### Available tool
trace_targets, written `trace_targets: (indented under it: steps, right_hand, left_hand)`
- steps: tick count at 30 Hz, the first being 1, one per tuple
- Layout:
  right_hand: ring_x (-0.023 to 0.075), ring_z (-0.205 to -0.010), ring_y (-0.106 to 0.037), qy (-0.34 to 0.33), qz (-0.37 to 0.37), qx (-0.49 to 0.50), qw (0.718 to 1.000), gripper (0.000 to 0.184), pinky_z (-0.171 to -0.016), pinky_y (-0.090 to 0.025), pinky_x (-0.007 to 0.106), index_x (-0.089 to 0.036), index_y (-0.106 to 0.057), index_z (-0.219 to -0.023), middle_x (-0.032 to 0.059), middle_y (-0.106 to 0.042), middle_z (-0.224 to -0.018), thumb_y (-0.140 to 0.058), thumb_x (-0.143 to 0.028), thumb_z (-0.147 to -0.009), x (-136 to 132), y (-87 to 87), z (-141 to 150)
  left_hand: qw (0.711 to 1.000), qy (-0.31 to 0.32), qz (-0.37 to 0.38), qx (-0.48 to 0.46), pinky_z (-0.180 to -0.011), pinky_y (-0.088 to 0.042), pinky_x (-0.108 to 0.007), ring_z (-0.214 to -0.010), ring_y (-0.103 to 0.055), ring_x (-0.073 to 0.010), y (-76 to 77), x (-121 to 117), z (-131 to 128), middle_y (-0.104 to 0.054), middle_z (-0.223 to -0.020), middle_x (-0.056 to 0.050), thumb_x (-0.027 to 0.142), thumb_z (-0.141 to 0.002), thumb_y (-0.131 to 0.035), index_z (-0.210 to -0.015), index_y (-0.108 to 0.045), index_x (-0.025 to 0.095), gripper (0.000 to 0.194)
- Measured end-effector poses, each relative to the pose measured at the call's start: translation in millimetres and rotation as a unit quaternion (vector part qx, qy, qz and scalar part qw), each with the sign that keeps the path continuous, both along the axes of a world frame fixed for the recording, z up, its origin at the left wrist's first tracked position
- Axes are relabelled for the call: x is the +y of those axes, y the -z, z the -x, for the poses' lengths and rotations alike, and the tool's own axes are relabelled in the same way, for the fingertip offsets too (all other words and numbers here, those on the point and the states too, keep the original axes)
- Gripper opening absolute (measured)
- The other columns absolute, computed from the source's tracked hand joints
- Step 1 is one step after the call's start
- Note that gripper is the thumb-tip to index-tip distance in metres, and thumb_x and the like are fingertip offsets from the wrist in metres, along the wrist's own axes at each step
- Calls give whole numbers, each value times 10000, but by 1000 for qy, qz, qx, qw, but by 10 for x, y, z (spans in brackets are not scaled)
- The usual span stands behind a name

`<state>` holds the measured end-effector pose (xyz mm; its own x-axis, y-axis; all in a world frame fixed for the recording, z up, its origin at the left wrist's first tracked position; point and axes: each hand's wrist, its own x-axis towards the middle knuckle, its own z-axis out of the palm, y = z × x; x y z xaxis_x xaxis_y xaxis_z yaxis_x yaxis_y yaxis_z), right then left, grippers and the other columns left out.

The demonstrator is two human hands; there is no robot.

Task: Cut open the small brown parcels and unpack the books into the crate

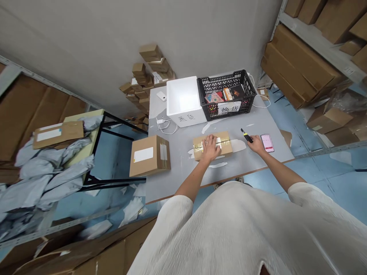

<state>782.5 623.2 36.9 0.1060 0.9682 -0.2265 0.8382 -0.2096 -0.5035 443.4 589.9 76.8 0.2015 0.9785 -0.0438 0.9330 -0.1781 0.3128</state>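
Observation:
A taped cardboard box lies on the grey table, and my left hand rests on its top with the fingers spread. To the right of the box, my right hand is closed around a black and yellow utility knife, whose front end points up and left, away from the box. A phone with a lit pink and white screen lies just right of that hand.
Behind the box stand a white bin and a black plastic crate holding packets. A larger carton sits at the table's left edge. Parcels cover a side table; loaded shelves rise at right.

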Motion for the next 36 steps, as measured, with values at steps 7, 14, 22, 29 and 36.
trace_targets:
  steps: [7, 14, 22, 29, 36]
  right_hand:
    - [373, -1251, -660, 16, 72, -52, 996, 468, -972, -535, 420, -182, -713, -1336, 204, -699, -1319, -679, -424, -936, -43, 494, -27]
    - [380, -1279, -653, 21, 135, -52, 989, 480, -980, -543, 438, -164, -646, -1384, 240, -644, -1403, -676, -431, -985, 31, 763, -95]
    - [403, -1302, -624, 7, 138, -62, 989, 478, -1030, -526, 474, -128, -596, -1395, 272, -613, -1422, -677, -369, -990, 102, 946, -114]
    - [388, -1334, -586, 10, 128, -64, 990, 547, -1070, -495, 465, -162, -520, -1457, 240, -595, -1446, -686, -406, -997, 39, 1023, -96]
    - [422, -1349, -569, 22, 52, -46, 997, 647, -1107, -478, 530, -160, -474, -1561, 249, -572, -1503, -600, -486, -1017, 5, 773, 89]
  left_hand:
    - [998, -38, 42, 26, -1349, -245, -561, -1611, -399, -360, -19, -395, 93, -514, -1688, -152, 500, -1060, -523, -1675, -461, 304, 648]
    - [996, -35, 79, 31, -1380, -183, -546, -1675, -333, -326, -20, -473, 91, -445, -1762, -146, 517, -1100, -470, -1737, -369, 297, 681]
    - [994, -43, 90, 47, -1389, -166, -520, -1699, -295, -306, 7, -494, 99, -417, -1786, -121, 522, -1108, -476, -1756, -329, 322, 694]
    - [996, -40, 74, 27, -1387, -173, -524, -1689, -317, -319, 71, -496, 134, -428, -1773, -138, 527, -1104, -486, -1740, -367, 300, 686]
    - [998, -38, 36, -29, -1371, -208, -565, -1653, -373, -350, 225, -485, 177, -478, -1731, -172, 530, -1085, -529, -1700, -436, 252, 682]
